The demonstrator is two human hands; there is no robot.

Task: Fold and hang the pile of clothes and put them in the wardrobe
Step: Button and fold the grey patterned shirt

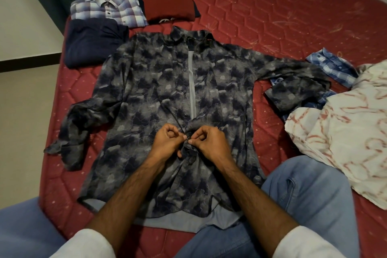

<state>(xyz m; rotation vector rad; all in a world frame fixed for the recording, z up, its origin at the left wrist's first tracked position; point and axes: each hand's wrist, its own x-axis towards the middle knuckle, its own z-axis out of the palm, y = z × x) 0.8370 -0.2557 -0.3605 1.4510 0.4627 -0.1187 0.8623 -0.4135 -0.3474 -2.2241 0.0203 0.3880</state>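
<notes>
A grey-and-navy patterned shirt (155,90) lies front-up on the red quilted mattress (272,19), collar toward 12 o'clock, sleeves spread to 9 and 3. At its lower placket, the left hand (167,142) and right hand (209,142) meet, both with fingers curled, pinching the fabric at a button. At 11 o'clock sit 3 folded garments: a checked shirt (109,9), a maroon top (167,5) and a navy garment (92,42). At 3 o'clock lie a blue plaid shirt (333,65) and a white-and-red patterned cloth (343,132).
</notes>
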